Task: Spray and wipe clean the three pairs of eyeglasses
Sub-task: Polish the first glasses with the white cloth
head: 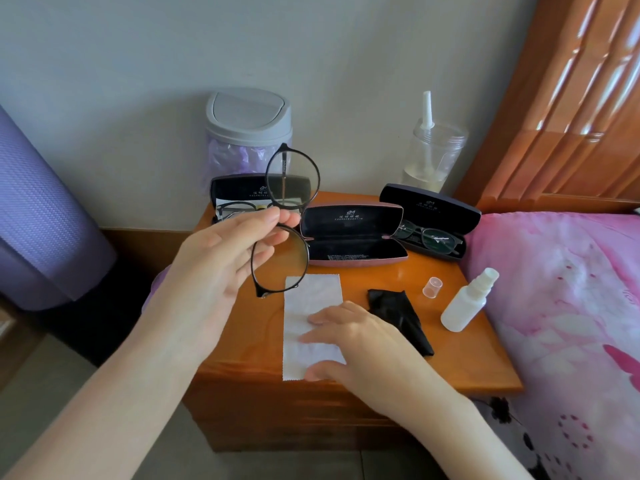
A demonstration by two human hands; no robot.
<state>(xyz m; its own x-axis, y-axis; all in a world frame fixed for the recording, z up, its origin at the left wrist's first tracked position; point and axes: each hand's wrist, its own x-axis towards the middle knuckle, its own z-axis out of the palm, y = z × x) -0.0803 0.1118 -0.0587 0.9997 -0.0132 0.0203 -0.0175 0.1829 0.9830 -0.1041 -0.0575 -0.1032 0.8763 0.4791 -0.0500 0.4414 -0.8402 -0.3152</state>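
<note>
Left hand point(221, 258) with round eyeglasses point(292, 180)

Head view looks down, close over nightstand point(478, 362)

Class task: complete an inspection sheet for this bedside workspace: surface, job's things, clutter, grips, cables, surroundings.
Surface: glossy orange wooden bedside table.
Job's things: round black-rimmed glasses held up; two more pairs lie in the open black case at left and the open dark case at right; open pink case between them, empty; white cleaning cloth; crumpled black cloth; white spray bottle, uncapped, clear pinkish cap beside it.
Clutter: grey swing-lid bin and clear plastic jar at the back.
Grips: left hand pinches the glasses near the bridge; right hand rests flat on the white cloth.
Cables: nothing seen.
Surroundings: pink floral bedding right, wooden headboard, purple rolled mat left.
</note>
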